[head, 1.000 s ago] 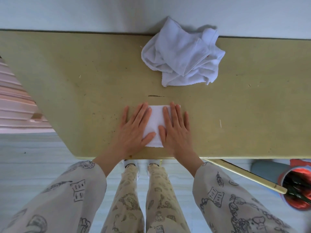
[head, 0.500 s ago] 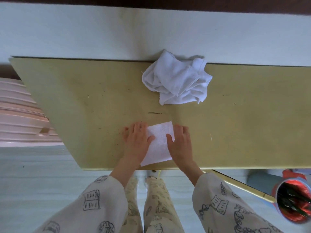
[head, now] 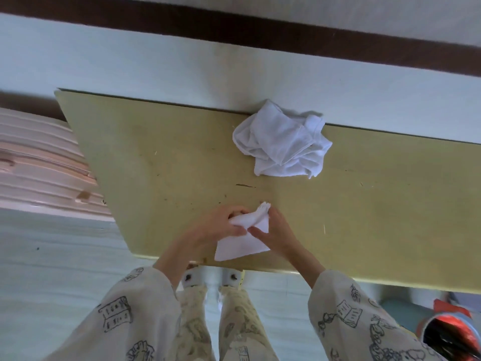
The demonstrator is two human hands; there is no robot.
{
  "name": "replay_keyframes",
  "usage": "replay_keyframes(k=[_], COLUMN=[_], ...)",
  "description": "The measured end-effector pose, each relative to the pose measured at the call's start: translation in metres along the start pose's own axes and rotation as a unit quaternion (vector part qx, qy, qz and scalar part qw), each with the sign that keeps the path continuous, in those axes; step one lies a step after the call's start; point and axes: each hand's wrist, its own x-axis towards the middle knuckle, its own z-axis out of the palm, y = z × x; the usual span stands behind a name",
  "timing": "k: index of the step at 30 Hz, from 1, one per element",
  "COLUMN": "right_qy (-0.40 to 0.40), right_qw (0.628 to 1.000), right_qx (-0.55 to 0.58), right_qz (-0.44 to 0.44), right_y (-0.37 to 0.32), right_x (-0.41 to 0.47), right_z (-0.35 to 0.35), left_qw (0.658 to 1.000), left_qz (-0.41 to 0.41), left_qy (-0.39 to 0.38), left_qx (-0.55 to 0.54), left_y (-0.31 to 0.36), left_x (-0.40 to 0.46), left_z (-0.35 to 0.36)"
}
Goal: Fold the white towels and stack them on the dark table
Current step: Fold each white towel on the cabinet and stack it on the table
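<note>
Small folded white towel (head: 240,243) — no longer pressed flat; left hand (head: 218,227) and right hand (head: 276,230) are clamping it, lifting it off the olive worktop (head: 156,165) — stacking seemingly next.

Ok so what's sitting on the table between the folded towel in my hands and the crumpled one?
Nothing: in the head view, only bare yellow tabletop with a dark scratch separates the folded towel from the crumpled towel.

It looks like a room in a home: a worn yellowish table (head: 161,157) stands against a pale wall (head: 156,61) with a dark band, over a light plank floor (head: 52,256), and the person wears printed pyjama-like sleeves (head: 130,316).
</note>
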Motion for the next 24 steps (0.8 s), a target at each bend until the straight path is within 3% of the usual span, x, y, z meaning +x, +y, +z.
replay_keyframes(k=[3, 6, 14, 19, 24], right_qy=[-0.069, -0.112, -0.127, -0.123, -0.207], right_qw=[0.991, 0.981, 0.934, 0.847, 0.756], right_qx=[0.100, 0.098, -0.102, -0.169, -0.193], right_qz=[-0.059, -0.126, -0.318, -0.489, -0.590], right_y=[-0.035, -0.088, -0.220, -0.290, -0.339], right_x=[-0.007, -0.015, -0.066, -0.158, -0.285], right_z=[-0.009, -0.007, 0.073, 0.167, 0.284], left_qw=[0.992, 0.967, 0.885, 0.828, 0.755], left_qz=[0.025, 0.024, -0.001, -0.041, -0.086], left_qy=[0.067, 0.187, 0.421, 0.533, 0.633], left_qx=[-0.106, -0.172, -0.199, -0.170, -0.147], left_y=[0.001, -0.009, -0.064, -0.129, -0.194], left_x=[-0.046, -0.095, -0.262, -0.398, -0.557], left_z=[-0.017, -0.035, -0.057, -0.027, 0.042])
